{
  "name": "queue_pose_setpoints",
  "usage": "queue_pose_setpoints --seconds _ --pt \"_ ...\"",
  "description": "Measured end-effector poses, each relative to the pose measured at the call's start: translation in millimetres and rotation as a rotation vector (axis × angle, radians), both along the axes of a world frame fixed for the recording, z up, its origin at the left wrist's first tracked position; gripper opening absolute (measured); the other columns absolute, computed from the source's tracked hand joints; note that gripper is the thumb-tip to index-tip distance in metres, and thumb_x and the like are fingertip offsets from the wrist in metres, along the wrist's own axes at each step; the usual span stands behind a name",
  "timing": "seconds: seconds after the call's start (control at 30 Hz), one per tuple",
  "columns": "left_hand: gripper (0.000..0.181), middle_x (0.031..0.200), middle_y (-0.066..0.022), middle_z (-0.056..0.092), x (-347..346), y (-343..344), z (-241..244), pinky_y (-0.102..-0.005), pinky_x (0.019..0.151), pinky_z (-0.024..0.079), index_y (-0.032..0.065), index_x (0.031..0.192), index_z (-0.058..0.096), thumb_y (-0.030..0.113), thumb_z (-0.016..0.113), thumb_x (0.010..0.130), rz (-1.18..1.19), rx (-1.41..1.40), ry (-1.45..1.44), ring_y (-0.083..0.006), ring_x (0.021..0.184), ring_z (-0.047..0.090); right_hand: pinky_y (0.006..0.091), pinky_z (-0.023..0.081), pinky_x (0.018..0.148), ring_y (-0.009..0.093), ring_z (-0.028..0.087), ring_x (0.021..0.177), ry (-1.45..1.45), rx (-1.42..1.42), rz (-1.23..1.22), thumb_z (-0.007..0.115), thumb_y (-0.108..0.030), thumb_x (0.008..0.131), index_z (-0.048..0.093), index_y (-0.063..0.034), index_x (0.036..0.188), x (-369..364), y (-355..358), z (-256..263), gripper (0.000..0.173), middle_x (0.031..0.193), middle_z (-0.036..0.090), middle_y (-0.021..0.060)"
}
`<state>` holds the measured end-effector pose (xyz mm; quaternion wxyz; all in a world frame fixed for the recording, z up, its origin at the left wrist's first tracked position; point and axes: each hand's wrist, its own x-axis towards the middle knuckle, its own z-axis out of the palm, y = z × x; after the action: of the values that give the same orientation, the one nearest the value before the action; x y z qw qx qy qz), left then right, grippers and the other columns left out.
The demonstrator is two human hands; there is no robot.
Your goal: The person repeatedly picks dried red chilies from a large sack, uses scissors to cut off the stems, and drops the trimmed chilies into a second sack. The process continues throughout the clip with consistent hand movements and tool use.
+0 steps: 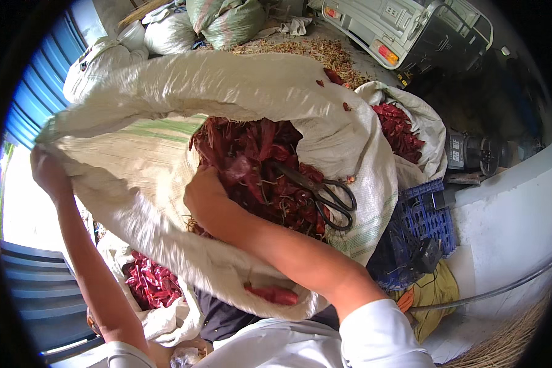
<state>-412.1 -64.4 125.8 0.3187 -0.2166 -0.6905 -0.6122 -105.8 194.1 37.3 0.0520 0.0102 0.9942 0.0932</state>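
Note:
A large white woven sack (239,78) lies across the lap with its mouth spread wide. My left hand (50,170) grips the sack's rim at the far left, arm stretched out. Inside the sack, my right hand (207,198) touches a heap of dried red chili peppers (257,147); its fingertips are hidden among or behind them, so its grip is unclear. Black-handled scissors (322,191) rest on the peppers, handles towards the right. One red pepper (276,294) lies on the sack's near fold.
Open sacks of red peppers stand at lower left (154,280) and right (398,133). Stuffed sacks (230,23) and a cargo tricycle (395,27) are at the back, near scattered pepper bits (322,53). A blue plastic crate (425,221) sits by the white wall.

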Motion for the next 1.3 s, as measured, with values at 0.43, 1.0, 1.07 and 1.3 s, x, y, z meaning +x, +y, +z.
queue_pose_setpoints --seconds 0.43,1.0,1.07,1.3 --pt "0.047 0.13 -0.0166 0.06 241.5 146.0 -54.8 -0.043 0.105 0.045 0.0106 0.133 0.058 0.013 0.071 0.088 -0.143 -0.853 0.365 -0.033 0.122 0.057 0.0364 0.051 0.072 0.024 0.059 0.087 0.887 -0.38 0.022 0.064 -0.015 0.078 0.069 -0.0078 0.087 151.5 36.0 3.4 0.013 0.089 0.063 0.0082" --pt "0.023 0.101 -0.0102 0.068 343.8 170.8 -93.1 -0.0351 0.08 0.052 0.0045 0.1 0.071 0.001 0.074 0.078 -0.331 -0.61 -0.253 -0.0251 0.092 0.066 0.0465 0.053 0.064 0.038 0.069 0.077 0.808 -1.088 -0.288 0.062 -0.037 0.096 0.058 -0.0022 0.105 159.3 81.5 10.5 0.036 0.079 0.067 0.0228" --pt "0.02 0.099 -0.0102 0.068 344.3 164.5 -85.9 -0.035 0.077 0.051 0.0036 0.097 0.069 0.001 0.074 0.078 -0.193 -0.688 -0.075 -0.0245 0.09 0.066 0.0464 0.052 0.063 0.037 0.069 0.076 0.71 -0.856 -0.378 0.064 -0.033 0.096 0.058 -0.0032 0.11 159.0 82.4 22.7 0.033 0.079 0.068 0.0211" --pt "0.012 0.081 -0.0028 0.063 347.8 147.5 -97.9 -0.0254 0.068 0.045 0.0029 0.096 0.061 0.001 0.069 0.088 -0.419 -0.126 -0.469 -0.0101 0.074 0.055 0.0419 0.053 0.058 0.031 0.067 0.073 0.848 -0.546 -0.378 0.068 -0.017 0.089 0.062 -0.0095 0.108 174.7 55.0 38.4 0.021 0.087 0.067 0.0122"
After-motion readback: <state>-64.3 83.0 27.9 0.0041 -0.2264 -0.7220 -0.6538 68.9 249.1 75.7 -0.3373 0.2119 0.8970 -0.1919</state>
